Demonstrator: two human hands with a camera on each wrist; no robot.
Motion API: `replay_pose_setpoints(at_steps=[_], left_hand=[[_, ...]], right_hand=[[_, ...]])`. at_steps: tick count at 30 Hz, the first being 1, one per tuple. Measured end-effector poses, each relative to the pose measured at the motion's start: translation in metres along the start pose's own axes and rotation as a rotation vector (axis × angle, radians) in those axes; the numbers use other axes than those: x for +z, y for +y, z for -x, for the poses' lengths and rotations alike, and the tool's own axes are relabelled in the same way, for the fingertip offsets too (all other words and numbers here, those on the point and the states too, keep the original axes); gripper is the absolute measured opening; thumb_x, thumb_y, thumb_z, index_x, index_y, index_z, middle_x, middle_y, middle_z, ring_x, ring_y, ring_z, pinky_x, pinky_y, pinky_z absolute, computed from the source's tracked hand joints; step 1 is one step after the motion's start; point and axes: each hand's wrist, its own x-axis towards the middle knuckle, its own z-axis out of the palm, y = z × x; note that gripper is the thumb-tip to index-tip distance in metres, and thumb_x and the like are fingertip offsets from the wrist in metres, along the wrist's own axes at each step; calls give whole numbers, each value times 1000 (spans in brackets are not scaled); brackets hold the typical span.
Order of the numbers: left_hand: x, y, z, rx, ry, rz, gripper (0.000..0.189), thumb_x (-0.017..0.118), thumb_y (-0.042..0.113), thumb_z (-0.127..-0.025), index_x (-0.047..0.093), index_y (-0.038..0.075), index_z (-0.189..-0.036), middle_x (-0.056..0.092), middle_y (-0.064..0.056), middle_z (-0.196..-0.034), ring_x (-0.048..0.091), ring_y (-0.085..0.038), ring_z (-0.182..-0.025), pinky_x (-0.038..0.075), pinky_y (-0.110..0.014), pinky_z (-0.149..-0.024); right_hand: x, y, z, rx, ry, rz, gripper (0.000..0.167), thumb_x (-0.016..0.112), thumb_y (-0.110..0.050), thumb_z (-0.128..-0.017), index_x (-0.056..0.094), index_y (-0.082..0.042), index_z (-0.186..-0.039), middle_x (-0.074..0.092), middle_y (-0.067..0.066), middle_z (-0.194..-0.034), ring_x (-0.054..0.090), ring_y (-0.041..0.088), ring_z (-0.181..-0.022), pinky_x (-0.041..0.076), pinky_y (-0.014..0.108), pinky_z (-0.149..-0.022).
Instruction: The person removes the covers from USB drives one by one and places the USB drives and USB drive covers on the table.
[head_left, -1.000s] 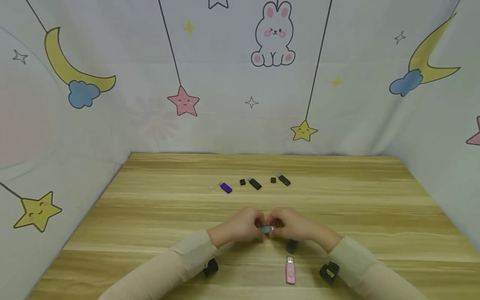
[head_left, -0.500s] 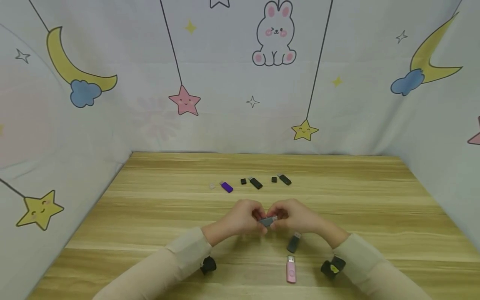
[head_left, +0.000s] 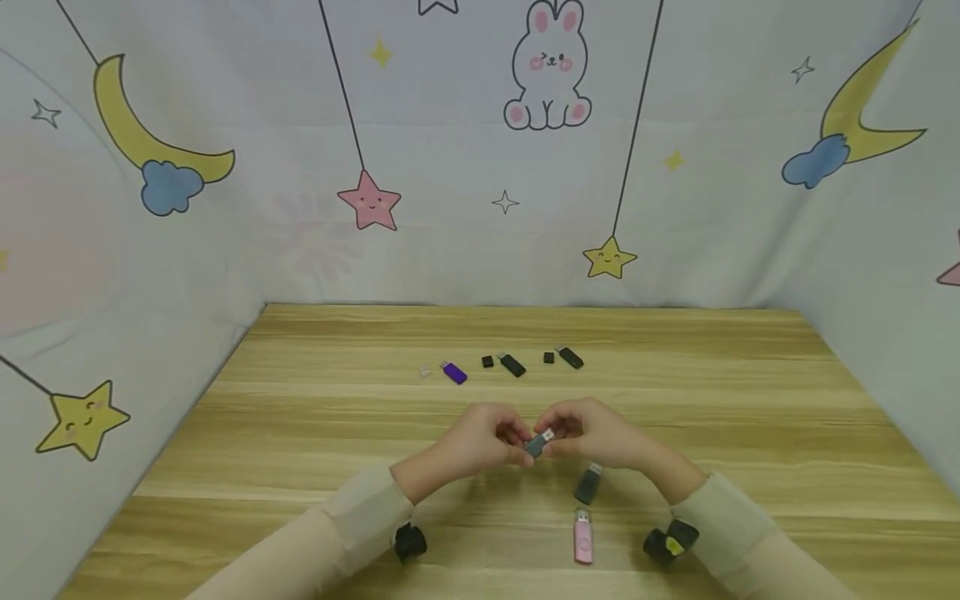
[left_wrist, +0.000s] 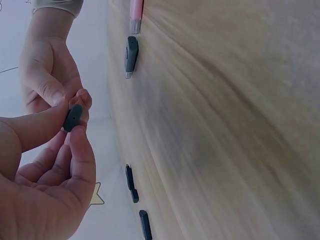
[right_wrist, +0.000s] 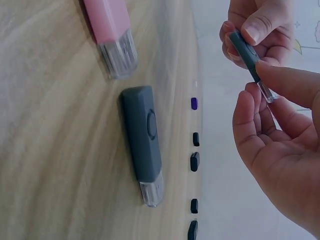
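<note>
Tipped more steeply than it was half a second ago, the dark grey USB stick (head_left: 536,447) points its plug end away and to the person's right, held between both hands above the desk (head_left: 300,467). From where I stand, the left grip (head_left: 483,437) is pinched on the body's far end, thumb against finger, presumably to keep it steady. The right grip (head_left: 596,435) pinches it too, thumb on the body and fingers curled about the plug end, perhaps because that's where a see-through cap would sit; whether one is on I can't quite tell.

Near the right forearm lie a second grey stick (right_wrist: 142,137) and a pink stick (head_left: 583,542), kept close, I'd guess, for easy reach. Farther back, a purple stick (head_left: 453,372) and two black sticks (head_left: 513,365) form a row, plugs bare, each with a small cap (head_left: 487,362) just beside it, probably so the pairs don't get muddled.
</note>
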Motion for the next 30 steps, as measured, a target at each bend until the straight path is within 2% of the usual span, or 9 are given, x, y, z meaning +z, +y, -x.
replay_pose_setpoints(at_steps=[6,11,19,22,26,30], left_hand=[[4,-1,6,-30,-4,47,15,80,1,-75,70,1,-86,67,-1,-77,61,-9,-72,50,-22,-66],[6,-4,8,-29,8,87,18,79,0,-75,70,-1,-89,67,-2,-80,61,-10,-74,51,-22,-67],[8,-6,12,-48,30,190,17,78,1,-76,70,-2,-91,66,-3,-81,61,-10,-75,53,-23,-68],[8,-6,13,-50,39,231,17,78,1,-77,69,-3,-91,66,-3,-81,61,-9,-73,53,-24,-67],[8,-5,15,-60,52,244,19,78,3,-77,68,-3,-93,65,-3,-81,60,-9,-72,53,-23,-66],[5,-3,15,-89,60,251,22,78,7,-79,67,-2,-95,64,-4,-83,61,-11,-72,54,-27,-68]], right_hand=[[6,5,1,14,51,-41,27,67,-5,-89,62,8,-112,65,8,-94,60,15,-85,52,23,-72],[11,4,4,24,88,-102,33,67,-9,-90,59,9,-116,65,11,-98,61,19,-89,53,23,-75],[22,3,6,78,156,-185,36,65,-15,-92,59,10,-118,66,12,-99,63,18,-87,54,26,-77],[24,3,6,94,158,-190,33,63,-16,-94,61,9,-115,67,12,-100,64,18,-87,55,32,-78],[26,2,7,69,136,-167,29,60,-16,-96,63,8,-111,67,15,-102,64,18,-87,56,40,-78],[26,2,7,40,118,-141,29,59,-17,-97,63,8,-111,68,16,-103,65,16,-85,56,41,-77]])
